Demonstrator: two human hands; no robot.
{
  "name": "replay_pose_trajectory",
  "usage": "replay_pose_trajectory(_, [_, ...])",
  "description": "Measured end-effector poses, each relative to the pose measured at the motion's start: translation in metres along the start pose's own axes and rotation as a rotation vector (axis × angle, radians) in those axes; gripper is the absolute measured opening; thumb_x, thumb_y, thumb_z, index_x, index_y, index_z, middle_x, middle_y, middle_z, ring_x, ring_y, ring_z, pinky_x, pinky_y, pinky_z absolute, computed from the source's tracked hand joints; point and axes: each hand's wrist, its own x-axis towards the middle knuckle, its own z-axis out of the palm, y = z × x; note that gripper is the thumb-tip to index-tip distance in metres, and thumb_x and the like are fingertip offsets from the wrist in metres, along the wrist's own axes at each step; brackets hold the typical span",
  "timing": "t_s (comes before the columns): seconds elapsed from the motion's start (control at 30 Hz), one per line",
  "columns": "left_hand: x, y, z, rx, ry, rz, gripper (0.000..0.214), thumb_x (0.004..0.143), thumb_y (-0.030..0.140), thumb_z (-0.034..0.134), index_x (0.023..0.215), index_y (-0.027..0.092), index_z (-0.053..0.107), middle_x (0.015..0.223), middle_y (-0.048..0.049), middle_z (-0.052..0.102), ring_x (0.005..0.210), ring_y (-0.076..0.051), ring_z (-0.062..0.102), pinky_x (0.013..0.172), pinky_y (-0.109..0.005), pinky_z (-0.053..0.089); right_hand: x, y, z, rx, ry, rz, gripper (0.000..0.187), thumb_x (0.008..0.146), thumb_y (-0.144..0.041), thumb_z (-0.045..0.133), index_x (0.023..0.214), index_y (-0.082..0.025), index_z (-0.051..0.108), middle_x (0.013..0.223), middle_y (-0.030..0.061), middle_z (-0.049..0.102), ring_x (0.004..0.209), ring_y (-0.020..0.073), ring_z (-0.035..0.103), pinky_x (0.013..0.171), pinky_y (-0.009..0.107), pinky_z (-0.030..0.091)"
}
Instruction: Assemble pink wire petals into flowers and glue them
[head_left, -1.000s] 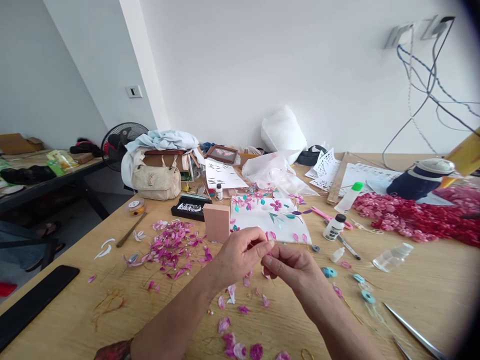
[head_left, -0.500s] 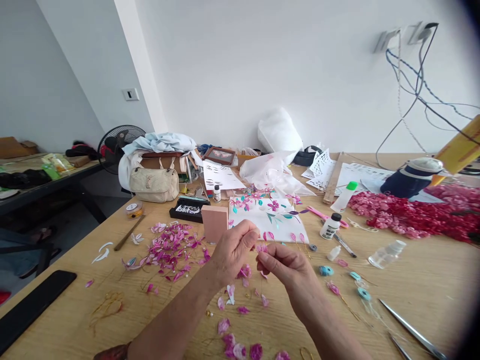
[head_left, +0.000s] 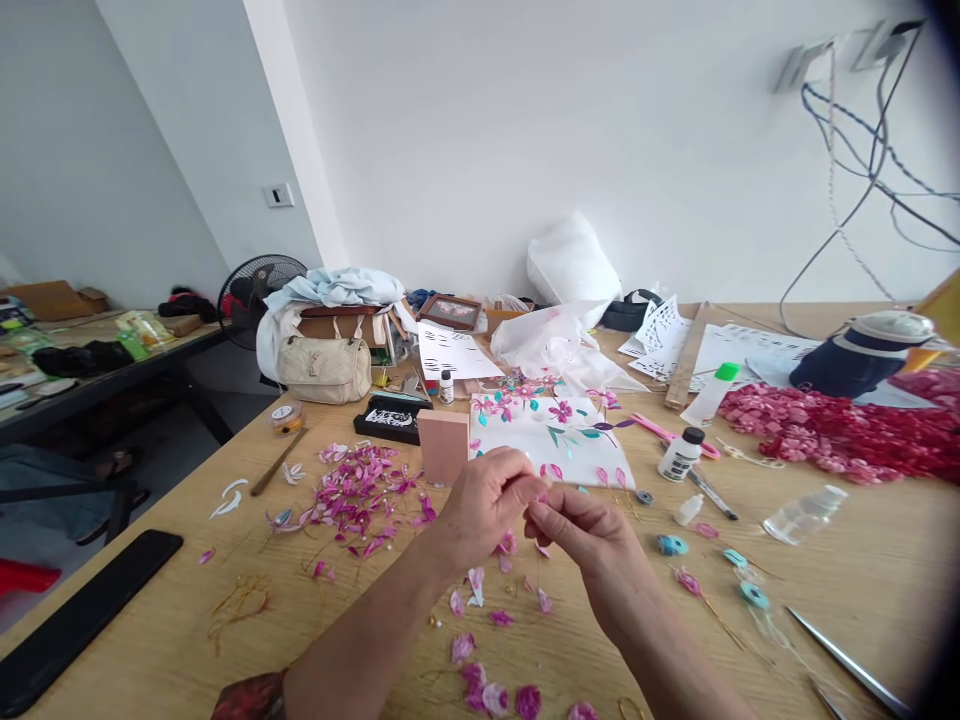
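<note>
Pink petal [head_left: 544, 491] sits where both hands [head_left: 480, 508] [head_left: 581, 530] pinch together; beyond, a black case [head_left: 384, 435] contains white pieces [head_left: 394, 418].

The left sleeve [head_left: 250, 697] is dark, red-patterned.

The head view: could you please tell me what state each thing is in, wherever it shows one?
Left hand: pinching, grip hidden
Right hand: pinching a small pink piece
Beige bag: flap down
Black case: open
Larger black-capped bottle: capped, upright
Green-capped bottle: capped
Wooden block: standing upright
Pink petals: loose, heaped
Fan: upright; running or not, cannot tell
</note>
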Motion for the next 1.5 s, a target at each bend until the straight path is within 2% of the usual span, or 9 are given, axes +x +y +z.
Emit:
replay_pose_trajectory(0.17, [-0.002, 0.003, -0.003, -0.144, -0.036, -0.056, 0.032, 0.089, 0.038, 0.027, 0.069, 0.018, 0.042, 0.063, 0.0026, 0.039, 0.061, -0.010, 0.038, 0.059, -0.023, 0.031, 0.000, -0.001, 0.000, 0.054, 0.016, -0.004, 0.027, 0.071, -0.039, 0.063, 0.057, -0.016, 0.059, 0.056, -0.0010, 0.053, 0.057, 0.0113, 0.043, 0.057, 0.025, 0.033])
replay_pose_trajectory(0.43, [-0.001, 0.002, 0.004, 0.086, -0.017, 0.006, 0.029, 0.082, 0.018, 0.042, 0.055, 0.016, 0.034, 0.058, 0.0038, 0.037, 0.059, -0.009, 0.037, 0.056, -0.021, 0.027, -0.002, 0.001, 0.001, -0.022, -0.017, 0.004, 0.029, 0.071, -0.038, 0.061, 0.052, -0.016, 0.054, 0.049, -0.0027, 0.048, 0.051, 0.0101, 0.038, 0.050, 0.024, 0.027])
replay_pose_trajectory(0.57, [0.000, -0.001, 0.004, 0.161, 0.010, 0.065, 0.029, 0.083, 0.020, 0.042, 0.055, 0.017, 0.034, 0.059, 0.0033, 0.037, 0.059, -0.010, 0.036, 0.056, -0.023, 0.027, -0.003, 0.002, 0.003, -0.030, 0.022, -0.015, 0.029, 0.070, -0.037, 0.061, 0.052, -0.017, 0.053, 0.050, -0.0030, 0.047, 0.051, 0.0103, 0.038, 0.050, 0.024, 0.028])
replay_pose_trajectory(0.77, [-0.001, 0.000, 0.001, -0.080, -0.027, -0.046, 0.028, 0.088, 0.034, 0.030, 0.069, 0.017, 0.043, 0.063, 0.0025, 0.041, 0.060, -0.010, 0.039, 0.057, -0.022, 0.031, -0.003, 0.003, 0.002, 0.052, 0.046, 0.000, 0.026, 0.070, -0.038, 0.064, 0.058, -0.016, 0.059, 0.055, -0.0008, 0.054, 0.055, 0.0108, 0.044, 0.054, 0.023, 0.034])
replay_pose_trajectory(0.9, [-0.001, 0.001, 0.001, -0.018, -0.037, -0.072, 0.029, 0.084, 0.029, 0.040, 0.058, 0.017, 0.037, 0.059, 0.0036, 0.039, 0.058, -0.009, 0.037, 0.055, -0.022, 0.029, -0.003, 0.001, -0.001, -0.004, 0.001, -0.005, 0.027, 0.073, -0.040, 0.059, 0.059, -0.016, 0.059, 0.057, 0.0000, 0.055, 0.056, 0.0121, 0.046, 0.053, 0.024, 0.035])
replay_pose_trajectory(1.07, [0.000, 0.000, -0.002, -0.021, -0.042, -0.100, 0.031, 0.085, 0.030, 0.039, 0.057, 0.017, 0.033, 0.058, 0.0046, 0.032, 0.058, -0.009, 0.033, 0.054, -0.022, 0.026, -0.001, -0.008, -0.009, -0.146, -0.014, 0.010, 0.027, 0.078, -0.041, 0.052, 0.070, -0.017, 0.060, 0.069, 0.0024, 0.059, 0.066, 0.0151, 0.051, 0.062, 0.026, 0.039])
replay_pose_trajectory(1.27, [0.000, 0.001, 0.001, -0.048, -0.062, -0.068, 0.033, 0.085, 0.031, 0.040, 0.056, 0.017, 0.033, 0.058, 0.0042, 0.033, 0.059, -0.009, 0.033, 0.056, -0.022, 0.027, 0.000, -0.010, -0.011, -0.170, -0.002, 0.014, 0.027, 0.074, -0.043, 0.057, 0.063, -0.018, 0.055, 0.058, -0.0025, 0.047, 0.058, 0.0118, 0.042, 0.054, 0.023, 0.033])
replay_pose_trajectory(1.43, [-0.003, 0.003, 0.002, -0.264, -0.068, -0.086, 0.034, 0.089, 0.037, 0.026, 0.071, 0.017, 0.045, 0.064, 0.0020, 0.042, 0.063, -0.010, 0.040, 0.062, -0.023, 0.033, 0.000, -0.010, -0.015, -0.070, 0.126, -0.014, 0.027, 0.072, -0.041, 0.061, 0.059, -0.018, 0.054, 0.053, -0.0038, 0.046, 0.053, 0.0100, 0.039, 0.051, 0.022, 0.031])
replay_pose_trajectory(1.5, [-0.004, 0.004, 0.005, -0.339, -0.123, -0.144, 0.030, 0.087, 0.038, 0.034, 0.073, 0.016, 0.048, 0.066, 0.0011, 0.045, 0.064, -0.010, 0.042, 0.062, -0.023, 0.034, 0.000, -0.011, -0.017, -0.043, 0.180, -0.040, 0.027, 0.069, -0.040, 0.063, 0.058, -0.018, 0.054, 0.052, -0.0039, 0.046, 0.052, 0.0100, 0.040, 0.051, 0.022, 0.032])
